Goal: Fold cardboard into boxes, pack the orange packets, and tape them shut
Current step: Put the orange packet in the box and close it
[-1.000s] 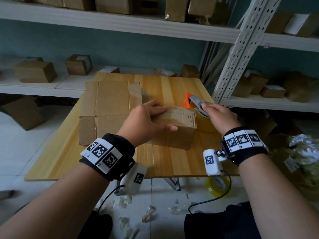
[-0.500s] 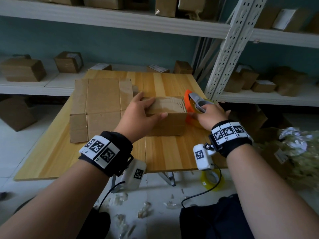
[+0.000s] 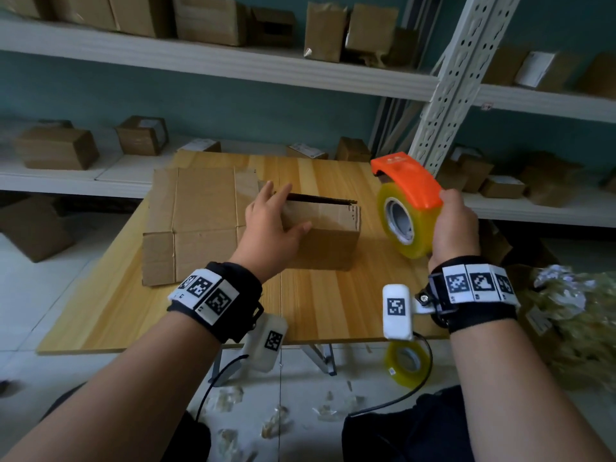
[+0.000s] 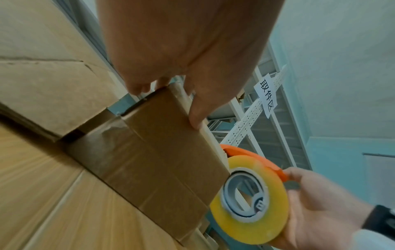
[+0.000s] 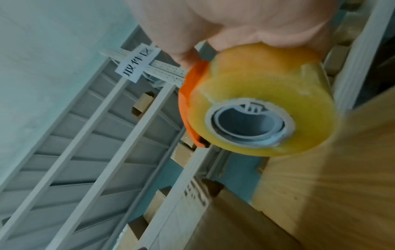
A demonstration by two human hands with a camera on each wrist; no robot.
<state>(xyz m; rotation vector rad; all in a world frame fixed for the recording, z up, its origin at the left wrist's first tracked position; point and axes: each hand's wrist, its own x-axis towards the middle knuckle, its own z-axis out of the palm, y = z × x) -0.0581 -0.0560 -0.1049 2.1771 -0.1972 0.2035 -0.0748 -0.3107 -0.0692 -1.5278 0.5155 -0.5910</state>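
A small brown cardboard box (image 3: 328,243) stands mid-table, its top flap lifted a little along the far edge. My left hand (image 3: 273,225) spans the box's left end, fingers reaching the far edge and thumb on the near top edge; the left wrist view shows the fingertips (image 4: 136,88) hooked over that edge of the box (image 4: 153,160). My right hand (image 3: 456,228) grips an orange tape dispenser (image 3: 406,208) holding a yellow roll, raised above the table to the right of the box. The dispenser (image 5: 256,104) fills the right wrist view. No orange packets are visible.
A flattened cardboard sheet (image 3: 196,221) lies on the wooden table (image 3: 333,301) left of the box. A spare tape roll (image 3: 407,361) lies on the floor under the table's front edge. Crumpled plastic bags (image 3: 573,321) pile at right. A white perforated post (image 3: 446,88) and shelves with boxes stand behind.
My right hand has lifted the tape dispenser from beside the box's right end up into the air. My left hand has slid toward the box's left end, fingers now reaching the far edge.
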